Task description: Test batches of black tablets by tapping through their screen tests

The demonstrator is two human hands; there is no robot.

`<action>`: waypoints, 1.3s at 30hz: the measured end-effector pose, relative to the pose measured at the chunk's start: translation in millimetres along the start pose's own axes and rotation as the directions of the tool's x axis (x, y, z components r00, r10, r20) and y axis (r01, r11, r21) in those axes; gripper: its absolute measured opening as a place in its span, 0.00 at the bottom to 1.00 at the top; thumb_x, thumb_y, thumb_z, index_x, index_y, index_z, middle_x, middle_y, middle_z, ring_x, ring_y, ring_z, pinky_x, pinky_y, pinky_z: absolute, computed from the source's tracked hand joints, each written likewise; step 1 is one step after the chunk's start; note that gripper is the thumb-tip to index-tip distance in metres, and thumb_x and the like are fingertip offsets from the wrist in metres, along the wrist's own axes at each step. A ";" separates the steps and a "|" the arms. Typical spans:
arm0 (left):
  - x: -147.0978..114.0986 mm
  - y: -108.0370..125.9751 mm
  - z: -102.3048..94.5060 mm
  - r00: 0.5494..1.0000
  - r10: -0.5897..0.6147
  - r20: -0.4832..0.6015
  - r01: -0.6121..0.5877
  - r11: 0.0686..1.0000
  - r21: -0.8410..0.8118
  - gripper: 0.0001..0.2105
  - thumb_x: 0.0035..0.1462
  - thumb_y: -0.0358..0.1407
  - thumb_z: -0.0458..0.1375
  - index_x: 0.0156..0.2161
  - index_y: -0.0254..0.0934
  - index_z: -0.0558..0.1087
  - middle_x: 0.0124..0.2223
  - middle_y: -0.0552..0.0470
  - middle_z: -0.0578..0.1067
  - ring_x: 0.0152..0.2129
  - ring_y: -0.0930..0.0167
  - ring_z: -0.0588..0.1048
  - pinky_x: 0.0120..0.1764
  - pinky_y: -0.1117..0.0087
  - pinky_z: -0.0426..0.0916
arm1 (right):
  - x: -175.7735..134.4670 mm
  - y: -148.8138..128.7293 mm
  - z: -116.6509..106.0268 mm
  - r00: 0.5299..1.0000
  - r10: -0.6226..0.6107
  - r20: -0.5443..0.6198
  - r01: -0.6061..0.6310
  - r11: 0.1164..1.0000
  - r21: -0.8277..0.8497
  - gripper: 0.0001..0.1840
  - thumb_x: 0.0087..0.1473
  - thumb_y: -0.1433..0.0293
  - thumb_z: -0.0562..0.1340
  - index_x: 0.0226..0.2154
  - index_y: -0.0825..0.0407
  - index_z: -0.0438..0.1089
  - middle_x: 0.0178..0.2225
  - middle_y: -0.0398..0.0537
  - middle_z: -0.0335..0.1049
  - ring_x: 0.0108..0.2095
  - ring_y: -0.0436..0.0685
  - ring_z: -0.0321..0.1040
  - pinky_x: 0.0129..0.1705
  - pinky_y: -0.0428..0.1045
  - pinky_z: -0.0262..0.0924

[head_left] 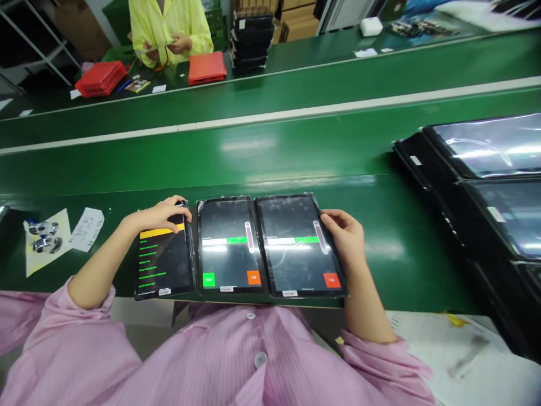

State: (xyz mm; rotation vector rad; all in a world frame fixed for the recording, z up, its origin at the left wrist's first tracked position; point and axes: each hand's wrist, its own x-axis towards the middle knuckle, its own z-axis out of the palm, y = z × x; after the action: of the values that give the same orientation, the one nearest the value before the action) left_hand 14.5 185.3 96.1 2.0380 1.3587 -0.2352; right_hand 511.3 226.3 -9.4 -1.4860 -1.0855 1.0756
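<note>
Three tablets lie side by side along the bench's near edge. My left hand [171, 213] rests over the upper part of the left tablet [164, 265], thumb and fingers apart; its screen shows a yellow bar and a green text list. On the middle tablet [230, 259] there is a volume slider with green and orange-red boxes. The right tablet [291, 262] has a similar slider and one red box. My right hand [344, 234] grips this tablet's right edge, thumb on top, its other fingers partly hidden.
Stacked black tablets [502, 186] in trays stand at the right. At left lie a yellow paper [46, 256] with small metal parts and a handwritten note [87, 228]. Across the green bench [177, 160], a person in yellow [171, 28] works near red pouches [207, 67] and a black stack [251, 39].
</note>
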 end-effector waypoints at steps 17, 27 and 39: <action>4.9 -8.0 -0.9 0.996 0.060 -0.071 -0.066 0.994 -0.085 0.21 0.49 0.38 0.66 0.50 0.45 0.70 0.53 0.49 0.64 0.54 0.61 0.65 0.58 0.61 0.60 | -3.9 -2.7 2.1 0.999 0.014 -0.032 -0.014 1.000 -0.014 0.21 0.35 0.56 0.73 0.32 0.50 0.76 0.31 0.47 0.75 0.30 0.56 0.67 0.36 0.52 0.62; 9.6 -2.7 -6.7 0.999 0.038 -0.014 -0.038 0.999 -0.006 0.21 0.49 0.39 0.66 0.50 0.45 0.71 0.51 0.50 0.64 0.51 0.61 0.66 0.53 0.62 0.63 | -3.0 -4.5 3.6 0.999 -0.002 -0.038 0.001 1.000 -0.010 0.20 0.34 0.57 0.73 0.31 0.49 0.75 0.32 0.49 0.75 0.32 0.57 0.67 0.37 0.53 0.62; 4.0 -0.3 -0.7 0.999 0.047 -0.016 -0.046 0.998 0.037 0.19 0.52 0.35 0.63 0.51 0.48 0.72 0.55 0.48 0.61 0.58 0.57 0.60 0.59 0.56 0.58 | -2.8 -7.7 6.0 0.999 0.019 -0.035 -0.019 1.000 0.005 0.17 0.36 0.60 0.71 0.31 0.50 0.74 0.31 0.48 0.74 0.31 0.56 0.66 0.37 0.52 0.62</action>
State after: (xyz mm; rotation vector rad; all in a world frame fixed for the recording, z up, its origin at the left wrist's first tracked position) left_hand 15.9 188.9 94.5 2.1039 1.3244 -0.2248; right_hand 504.0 225.8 -2.4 -1.5085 -1.0459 1.0612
